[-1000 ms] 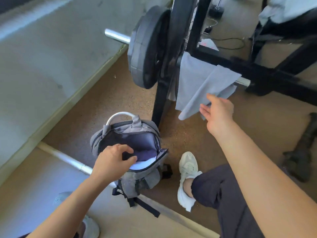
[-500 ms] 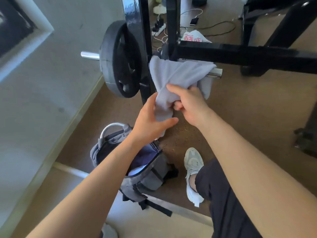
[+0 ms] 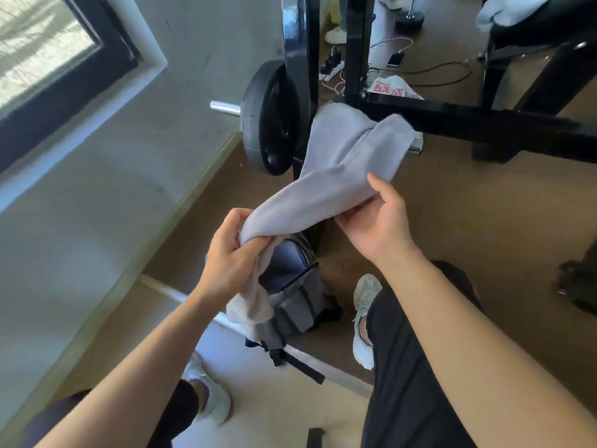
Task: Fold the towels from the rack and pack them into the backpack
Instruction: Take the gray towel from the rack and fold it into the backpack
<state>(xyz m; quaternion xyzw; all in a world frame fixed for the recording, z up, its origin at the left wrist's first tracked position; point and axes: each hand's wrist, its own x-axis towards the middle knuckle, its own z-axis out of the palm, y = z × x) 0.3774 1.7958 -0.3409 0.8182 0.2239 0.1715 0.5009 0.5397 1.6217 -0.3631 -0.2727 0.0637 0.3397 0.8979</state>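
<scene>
A grey towel [image 3: 336,176] stretches from the barbell on the black rack [image 3: 484,124] down toward me. My left hand [image 3: 232,257] grips its near end, and a loose tail hangs below that fist. My right hand [image 3: 378,218] holds the towel's middle from underneath, thumb over the top edge. The far end still lies draped over the bar. Below the hands the grey backpack [image 3: 294,305] stands on the floor with its top open, partly hidden by the towel and my left hand.
A black weight plate [image 3: 271,118] sits on the bar's left end, close to the wall. My feet in pale shoes [image 3: 363,321] flank the backpack. A power strip, cables and a phone [image 3: 395,59] lie on the floor behind the rack. Another pale cloth [image 3: 504,9] lies top right.
My left hand left the backpack's opening and took hold of the towel. Both hands have pulled the towel off the bar toward me, so it now stretches out.
</scene>
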